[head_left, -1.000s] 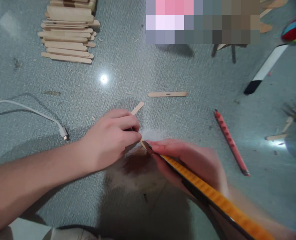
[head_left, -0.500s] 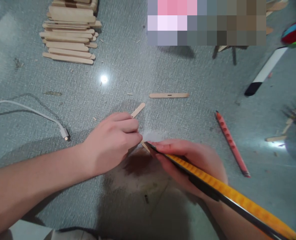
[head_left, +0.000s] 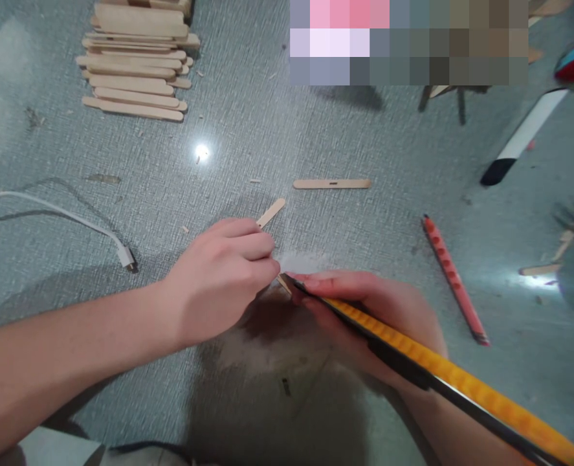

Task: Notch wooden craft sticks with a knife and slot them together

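Note:
My left hand (head_left: 228,278) is closed around a craft stick (head_left: 272,212), whose rounded end sticks out past the fingers at the upper right. My right hand (head_left: 374,310) grips a yellow and black utility knife (head_left: 442,369) near its front end. The knife's tip meets a thin piece of wood (head_left: 283,283) just beside my left fingertips. How the blade touches the wood is partly hidden by the fingers. Above the hands lies another craft stick (head_left: 332,184) with a small dark slot in its middle.
A pile of craft sticks (head_left: 136,65) lies at the upper left. A white cable (head_left: 63,210) crosses the left side. On the right are a red pencil (head_left: 454,278), a white and black marker-like object (head_left: 527,136) and a broken stick piece (head_left: 541,269).
The view has shifted slightly, so most things on the table appear a little further right. Both hands keep their holds, and the knife tip stays by the left fingertips.

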Motion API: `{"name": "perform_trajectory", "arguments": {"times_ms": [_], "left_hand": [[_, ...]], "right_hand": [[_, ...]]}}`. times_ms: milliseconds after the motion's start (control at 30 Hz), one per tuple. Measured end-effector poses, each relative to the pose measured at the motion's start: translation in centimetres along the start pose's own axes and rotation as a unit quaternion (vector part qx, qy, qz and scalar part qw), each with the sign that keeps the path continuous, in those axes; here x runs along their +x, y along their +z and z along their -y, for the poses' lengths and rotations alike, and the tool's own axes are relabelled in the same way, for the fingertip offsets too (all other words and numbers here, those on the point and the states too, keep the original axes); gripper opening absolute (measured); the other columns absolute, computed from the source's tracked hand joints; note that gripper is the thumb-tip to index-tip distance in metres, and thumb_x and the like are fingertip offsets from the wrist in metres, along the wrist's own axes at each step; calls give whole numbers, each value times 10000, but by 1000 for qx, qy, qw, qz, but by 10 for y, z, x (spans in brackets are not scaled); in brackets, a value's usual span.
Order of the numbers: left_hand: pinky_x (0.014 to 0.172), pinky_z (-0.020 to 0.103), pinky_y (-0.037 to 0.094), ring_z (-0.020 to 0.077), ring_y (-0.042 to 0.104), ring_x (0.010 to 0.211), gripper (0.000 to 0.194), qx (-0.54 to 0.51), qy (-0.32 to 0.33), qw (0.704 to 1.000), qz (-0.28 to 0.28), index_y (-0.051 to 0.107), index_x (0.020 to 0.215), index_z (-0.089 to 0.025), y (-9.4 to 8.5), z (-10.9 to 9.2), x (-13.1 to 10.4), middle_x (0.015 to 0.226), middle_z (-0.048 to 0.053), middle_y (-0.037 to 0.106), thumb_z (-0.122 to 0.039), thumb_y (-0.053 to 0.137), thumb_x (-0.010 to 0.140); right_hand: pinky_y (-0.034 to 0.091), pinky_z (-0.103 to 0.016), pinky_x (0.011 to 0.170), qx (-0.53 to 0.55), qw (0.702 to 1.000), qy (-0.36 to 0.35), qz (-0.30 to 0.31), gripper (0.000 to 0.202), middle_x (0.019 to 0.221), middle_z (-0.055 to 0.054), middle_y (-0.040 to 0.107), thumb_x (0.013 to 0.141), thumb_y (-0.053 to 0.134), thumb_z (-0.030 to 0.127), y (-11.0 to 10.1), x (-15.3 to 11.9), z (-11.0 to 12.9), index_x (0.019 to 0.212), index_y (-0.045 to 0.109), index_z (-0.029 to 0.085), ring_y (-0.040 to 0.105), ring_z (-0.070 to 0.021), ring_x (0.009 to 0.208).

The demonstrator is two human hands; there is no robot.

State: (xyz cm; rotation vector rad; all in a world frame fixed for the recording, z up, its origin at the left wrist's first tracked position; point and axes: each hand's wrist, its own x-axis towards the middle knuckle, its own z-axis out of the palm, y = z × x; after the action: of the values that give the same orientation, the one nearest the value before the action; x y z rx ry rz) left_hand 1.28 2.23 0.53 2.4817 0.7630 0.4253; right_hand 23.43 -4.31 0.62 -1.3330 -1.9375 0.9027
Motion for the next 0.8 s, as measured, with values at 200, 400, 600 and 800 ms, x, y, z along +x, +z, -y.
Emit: {"name": "perform_trajectory", "arguments": {"times_ms": [200, 400, 600, 800], "left_hand": [[781, 350, 480, 197, 606, 871, 237, 54, 5, 999, -6, 696, 845, -167, -1, -3, -1, 804, 27, 651, -136, 495, 968], [790, 353, 495, 194, 615, 849, 214, 119, 40, 992, -18, 686, 815, -138, -3, -11, -4, 810, 30, 669, -82, 511, 924], [760, 354, 506, 192, 607, 813, 243, 154, 41, 987, -15, 658, 739, -140, 0, -17, -4, 837, 45, 671, -111, 516, 934], [780, 333, 511, 170, 594, 790, 246, 141, 34, 989, -15, 634, 717, -159, 1, -17, -5, 824, 23, 666, -135, 524, 937]], "right_hand": [[658, -265, 660, -15, 1000, -20, 6, 181, 884, 10, 798, 876, 617, 133, -2, 3, -1, 979, 630, 281, 779, -188, 749], [656, -284, 687, -33, 999, -31, 4, 210, 874, -3, 790, 863, 615, 124, -6, 0, 9, 1006, 620, 279, 776, -197, 753], [641, -288, 627, -45, 998, -36, 11, 226, 828, 11, 775, 863, 600, 121, -3, 0, 15, 1017, 610, 286, 763, -195, 702], [662, -291, 672, -19, 998, -54, -7, 284, 902, 11, 791, 862, 608, 95, -2, -3, 5, 1065, 616, 293, 776, -198, 757]]}}
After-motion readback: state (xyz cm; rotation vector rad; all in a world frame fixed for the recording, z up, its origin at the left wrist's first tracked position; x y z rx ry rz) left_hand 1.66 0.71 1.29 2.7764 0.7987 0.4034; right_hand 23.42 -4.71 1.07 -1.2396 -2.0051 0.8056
